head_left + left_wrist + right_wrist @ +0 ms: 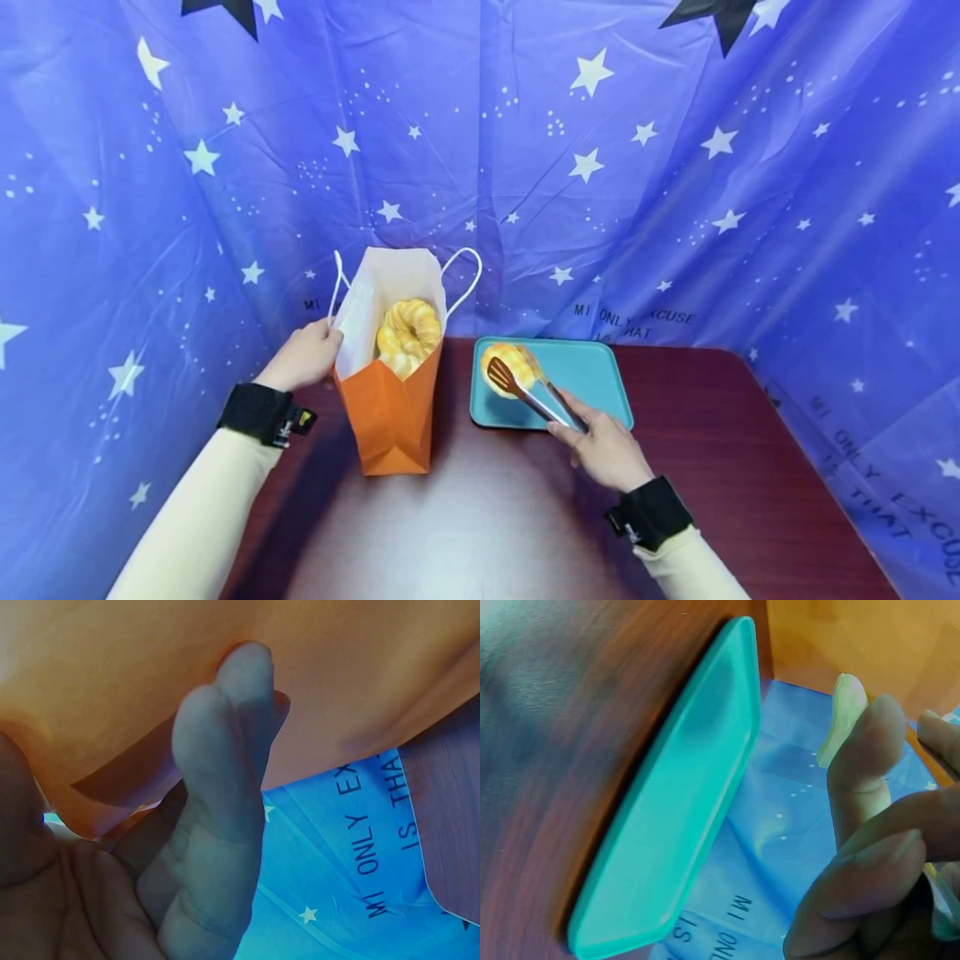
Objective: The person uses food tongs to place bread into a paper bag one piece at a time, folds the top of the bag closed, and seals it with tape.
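An orange paper bag (390, 421) with a white inside and white handles stands upright on the table. My left hand (303, 354) pinches its left rim; in the left wrist view, fingers (217, 750) lie against the orange paper. A yellow ring-shaped pastry (422, 323) shows inside the bag, with more pastry below it. My right hand (603, 446) grips metal tongs (551, 410) with brown slotted tips. Between those tips is a round yellow pastry (521, 363), held above the left part of a teal tray (592, 375). In the right wrist view, only the pastry's pale edge (845, 712) shows.
The dark red-brown table (705, 450) extends around the bag and tray, its right edge slanting toward me. A blue star-patterned cloth (525, 183) hangs close behind and along both sides. The bag's right handle (468, 287) arches toward the tray.
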The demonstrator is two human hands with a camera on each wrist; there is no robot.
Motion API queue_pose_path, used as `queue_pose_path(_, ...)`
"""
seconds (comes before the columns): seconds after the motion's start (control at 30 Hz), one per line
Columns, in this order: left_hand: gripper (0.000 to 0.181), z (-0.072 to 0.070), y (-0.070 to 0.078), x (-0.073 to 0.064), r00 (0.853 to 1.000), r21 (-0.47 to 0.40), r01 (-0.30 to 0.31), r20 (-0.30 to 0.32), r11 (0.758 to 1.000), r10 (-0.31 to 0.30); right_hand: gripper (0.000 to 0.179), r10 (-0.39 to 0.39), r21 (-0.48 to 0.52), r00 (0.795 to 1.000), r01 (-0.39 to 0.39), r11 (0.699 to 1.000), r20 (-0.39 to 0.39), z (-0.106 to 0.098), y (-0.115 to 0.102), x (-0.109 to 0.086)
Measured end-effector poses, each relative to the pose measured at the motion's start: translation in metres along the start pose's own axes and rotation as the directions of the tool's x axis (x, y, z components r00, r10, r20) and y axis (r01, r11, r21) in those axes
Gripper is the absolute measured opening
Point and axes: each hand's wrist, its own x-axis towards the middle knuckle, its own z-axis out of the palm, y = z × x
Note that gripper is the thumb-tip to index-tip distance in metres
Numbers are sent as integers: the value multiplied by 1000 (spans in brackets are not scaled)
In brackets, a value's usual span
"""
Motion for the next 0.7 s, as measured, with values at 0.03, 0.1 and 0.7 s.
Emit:
queue_pose_path(0.03, 54, 0, 0, 0, 1000, 2, -2, -2, 1000, 2, 68, -6, 2, 1000, 6, 1000, 4, -1, -2, -1)
queue_pose_path(0.1, 53, 1, -1, 1, 1000, 2, -3, -4, 1000, 3, 68, -16, 7, 1000, 16, 1000, 9, -3, -6, -3)
queue_pose_path(0.7, 48, 1, -4, 6, 999, 42, -27, -39, 999, 28, 64, -104, 61, 994, 103, 993, 15, -27, -43, -30)
